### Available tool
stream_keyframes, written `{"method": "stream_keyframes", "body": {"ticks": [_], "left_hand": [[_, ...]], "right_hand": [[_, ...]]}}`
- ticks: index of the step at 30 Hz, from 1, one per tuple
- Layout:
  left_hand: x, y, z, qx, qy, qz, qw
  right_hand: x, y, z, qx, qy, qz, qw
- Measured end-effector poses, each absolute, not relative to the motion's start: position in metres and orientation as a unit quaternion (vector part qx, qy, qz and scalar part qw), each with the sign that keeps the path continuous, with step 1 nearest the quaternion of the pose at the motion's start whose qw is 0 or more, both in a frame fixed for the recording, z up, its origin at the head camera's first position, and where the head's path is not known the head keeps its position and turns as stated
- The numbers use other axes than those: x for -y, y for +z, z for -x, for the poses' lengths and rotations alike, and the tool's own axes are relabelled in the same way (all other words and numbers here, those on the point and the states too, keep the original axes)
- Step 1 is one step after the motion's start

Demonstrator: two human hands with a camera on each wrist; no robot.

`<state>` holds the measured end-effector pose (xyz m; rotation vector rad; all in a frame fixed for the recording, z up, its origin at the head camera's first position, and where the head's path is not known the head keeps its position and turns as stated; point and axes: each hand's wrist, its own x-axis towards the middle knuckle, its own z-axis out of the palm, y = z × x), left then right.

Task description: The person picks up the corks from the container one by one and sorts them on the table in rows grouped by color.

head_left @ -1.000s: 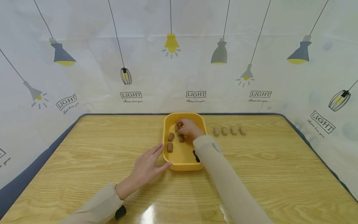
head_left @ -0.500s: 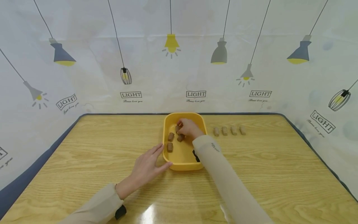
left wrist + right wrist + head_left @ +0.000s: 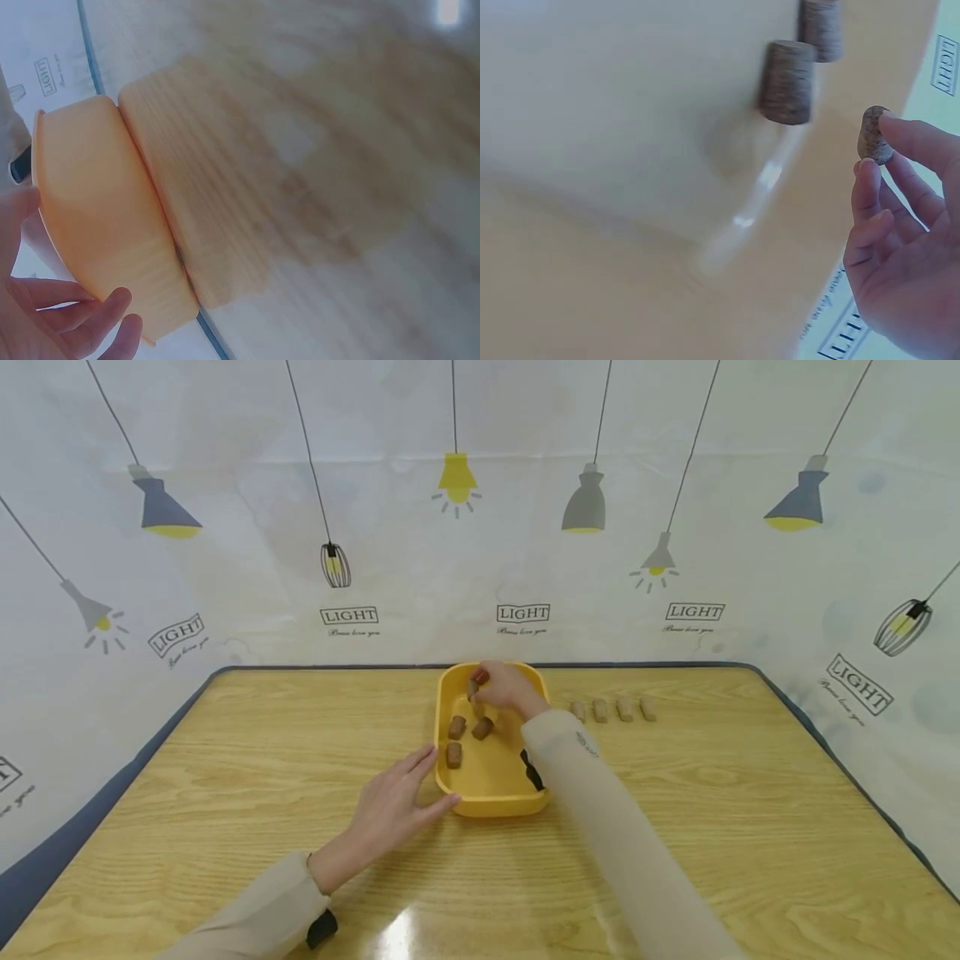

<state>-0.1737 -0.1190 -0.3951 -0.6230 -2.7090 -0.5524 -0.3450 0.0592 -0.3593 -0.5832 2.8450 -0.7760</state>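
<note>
My right hand [image 3: 507,687] is over the far end of a yellow plastic tub [image 3: 491,806]. Between thumb and fingertips it pinches a cork [image 3: 874,137], lifted clear of the tub floor. Inside the tub lie three more corks: one in the middle [image 3: 482,728], one to its left [image 3: 457,727] and one nearer the front [image 3: 454,755]. My left hand [image 3: 393,806] rests against the tub's front left corner, thumb and fingers spread. In the left wrist view its fingertips [image 3: 118,297] touch the outer wall.
Several corks stand in a row on the wooden table [image 3: 750,827] right of the tub, such as one cork [image 3: 624,708]. A wall sheet [image 3: 420,527] printed with lamps hangs right behind the table's back edge.
My right hand has pinched a cork and raised it from the tub floor, moving slightly up and away. The cork beside it has turned and now shows fully. My left hand stays put.
</note>
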Motion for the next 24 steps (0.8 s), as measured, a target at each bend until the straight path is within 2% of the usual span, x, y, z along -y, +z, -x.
{"method": "stream_keyframes", "body": {"ticks": [12, 24], "left_hand": [[0.118, -0.394, 0.173, 0.947, -0.197, 0.213, 0.14], [0.118, -0.393, 0.173, 0.947, -0.2, 0.213, 0.131]], "right_hand": [[-0.068, -0.326, 0.335, -0.937, -0.267, 0.222, 0.044], [-0.087, -0.309, 0.328, -0.926, -0.271, 0.262, 0.03]]}}
